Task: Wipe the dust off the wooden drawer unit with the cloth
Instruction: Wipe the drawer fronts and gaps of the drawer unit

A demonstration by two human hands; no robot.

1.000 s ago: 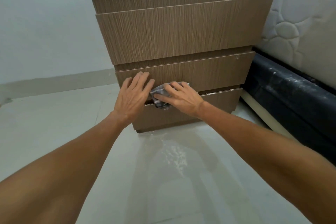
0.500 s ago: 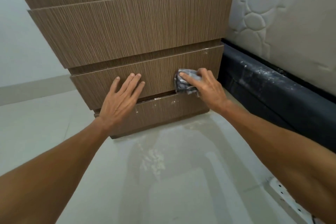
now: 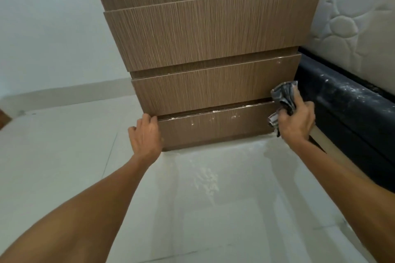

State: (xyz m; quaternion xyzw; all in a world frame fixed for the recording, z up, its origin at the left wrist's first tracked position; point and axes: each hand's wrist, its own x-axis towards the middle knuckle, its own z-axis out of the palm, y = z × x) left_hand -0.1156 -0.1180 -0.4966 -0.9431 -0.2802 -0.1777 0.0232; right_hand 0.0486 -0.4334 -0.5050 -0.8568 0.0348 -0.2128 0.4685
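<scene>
The wooden drawer unit (image 3: 205, 36) stands on the pale floor, its brown striped drawer fronts facing me. White dust specks mark the bottom drawer front (image 3: 213, 126) and the gap above it. My right hand (image 3: 296, 123) grips a crumpled grey cloth (image 3: 285, 97) at the unit's lower right corner, at the right end of the two lowest drawers. My left hand (image 3: 146, 134) rests at the left end of the bottom drawer, fingers curled around its edge.
A dark bed base (image 3: 350, 113) with white dust streaks and a quilted white mattress (image 3: 354, 28) stand close on the right. A white wall (image 3: 49, 28) with a skirting strip lies to the left. A glossy tiled floor (image 3: 192, 198) spreads in front.
My right hand has carried the cloth rightward along the lower drawers to the right corner. My left hand has slid down from the middle drawer front to the bottom drawer's left edge.
</scene>
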